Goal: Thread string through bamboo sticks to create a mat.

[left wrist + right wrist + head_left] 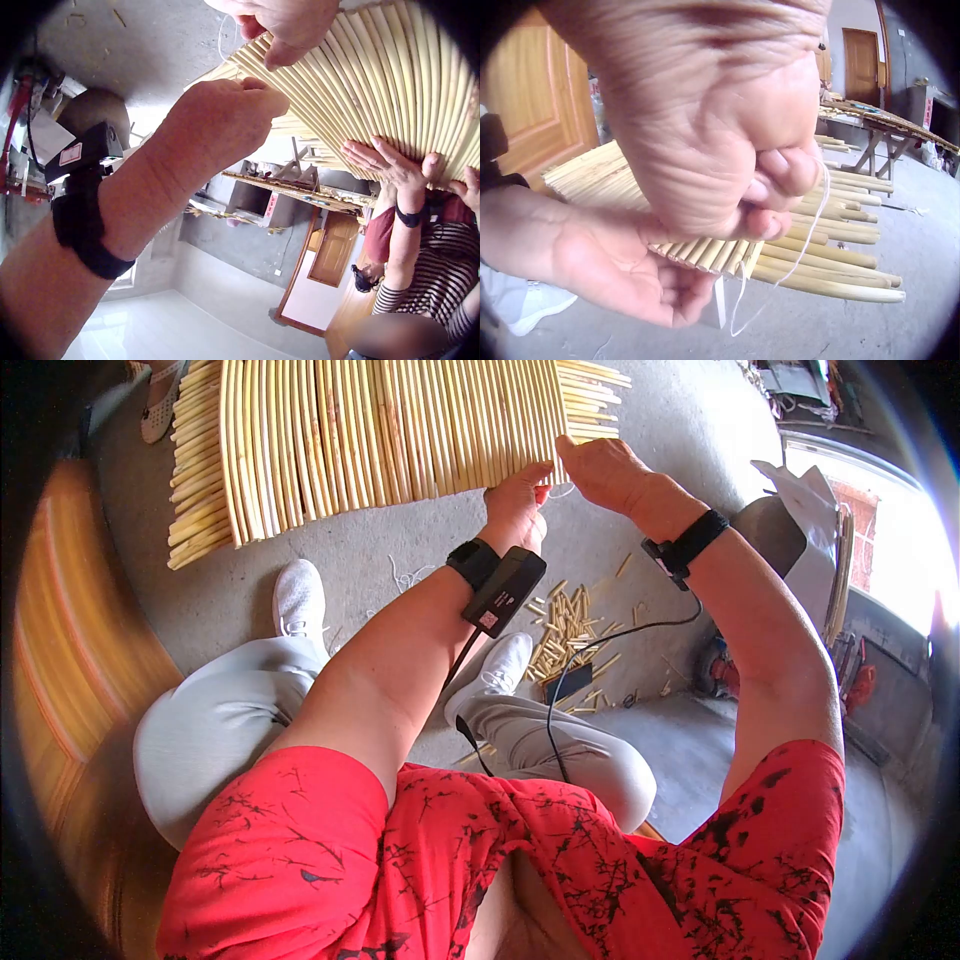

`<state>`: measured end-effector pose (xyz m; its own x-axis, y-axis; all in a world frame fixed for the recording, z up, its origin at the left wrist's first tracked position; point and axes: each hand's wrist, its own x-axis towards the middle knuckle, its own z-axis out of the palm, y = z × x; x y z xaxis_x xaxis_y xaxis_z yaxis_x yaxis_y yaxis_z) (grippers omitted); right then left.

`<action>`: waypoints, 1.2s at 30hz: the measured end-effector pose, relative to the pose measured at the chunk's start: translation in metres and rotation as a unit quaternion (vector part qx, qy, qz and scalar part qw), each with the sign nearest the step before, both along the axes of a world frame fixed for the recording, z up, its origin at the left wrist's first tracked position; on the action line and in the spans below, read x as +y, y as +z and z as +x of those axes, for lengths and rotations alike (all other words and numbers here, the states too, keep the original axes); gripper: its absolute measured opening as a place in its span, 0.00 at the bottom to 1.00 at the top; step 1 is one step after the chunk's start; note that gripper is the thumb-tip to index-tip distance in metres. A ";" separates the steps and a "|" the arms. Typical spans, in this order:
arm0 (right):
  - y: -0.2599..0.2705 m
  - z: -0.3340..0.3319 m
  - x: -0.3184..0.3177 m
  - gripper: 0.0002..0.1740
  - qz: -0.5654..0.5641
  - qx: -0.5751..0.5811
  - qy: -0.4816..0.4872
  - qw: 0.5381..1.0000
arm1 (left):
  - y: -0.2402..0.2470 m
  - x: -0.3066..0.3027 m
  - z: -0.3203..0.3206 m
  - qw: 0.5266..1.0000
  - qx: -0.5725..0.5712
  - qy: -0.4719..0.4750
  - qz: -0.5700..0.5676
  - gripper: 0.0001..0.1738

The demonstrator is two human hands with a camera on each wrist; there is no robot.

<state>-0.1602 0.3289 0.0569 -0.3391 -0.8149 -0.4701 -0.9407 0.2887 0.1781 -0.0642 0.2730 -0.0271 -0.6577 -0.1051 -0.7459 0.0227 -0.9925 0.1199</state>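
A mat of pale sticks [390,430], lying side by side, fills the top of the head view. At its near right corner my left hand [517,510] grips the edge, fingers curled under the stick ends in the right wrist view. Just beside it, my right hand [607,472] is curled at the same corner. A thin white string [799,262] runs from its fingers, loops down and comes up to the stick ends. Longer sticks [817,281] jut out past the mat's side. Another person's hand [397,169] rests flat on the mat.
Short cut stick pieces [570,625] lie scattered on the concrete floor beside my shoe [505,665], with a dark flat object [568,682] among them. Brown wooden furniture [70,660] stands at the left. A trestle table [877,124] stands behind.
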 end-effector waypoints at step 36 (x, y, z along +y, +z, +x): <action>0.018 0.043 0.056 0.25 -0.265 -0.511 -0.579 0.578 | -0.006 -0.003 0.007 0.986 0.070 -0.076 -0.132 0.13</action>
